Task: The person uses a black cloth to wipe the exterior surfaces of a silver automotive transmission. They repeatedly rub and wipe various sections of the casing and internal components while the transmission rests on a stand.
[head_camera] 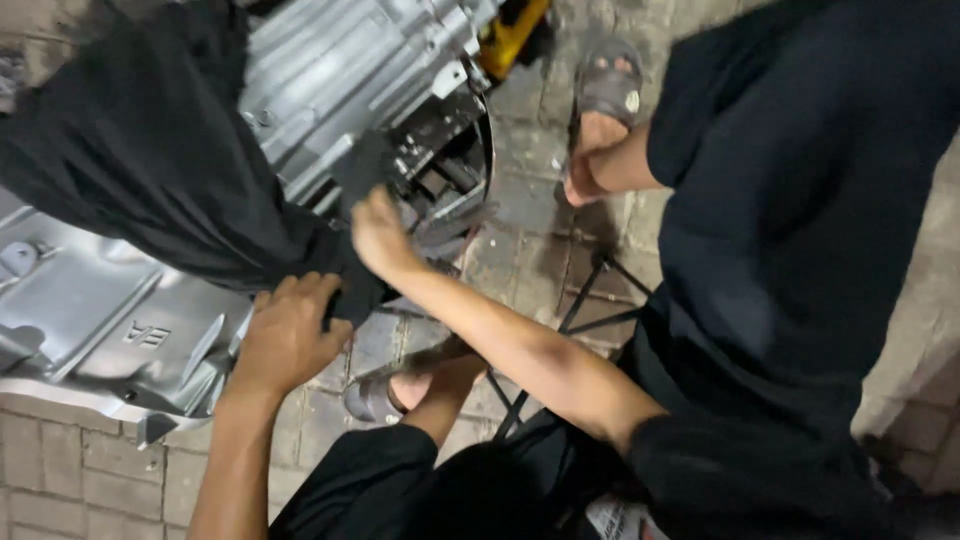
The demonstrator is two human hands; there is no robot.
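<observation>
A large black cloth [150, 150] is seen draped over a silver cast-metal housing [90, 310] that lies on a brick-paved floor [60, 470], and it is gripped at its near right edge by both hands. The left hand [290, 335] is curled down over the edge of the cloth, fingers bent and closed on the fabric just beside the lower rim of the housing. The right hand [378, 232] is closed on a bunched fold of the same cloth a little farther off, against the dark opening of the machinery [440, 170] (its fingertips are hidden in the fabric, so the exact grip cannot be told).

As far as can be judged, the covering or wiping is only partly done: the far left of the assembly is under cloth, while the near flank of the housing and the ribbed casing [350, 60] at the top are bare. A yellow part [512, 35] shows at the far edge. Sandalled feet [605, 100] are planted to the right.
</observation>
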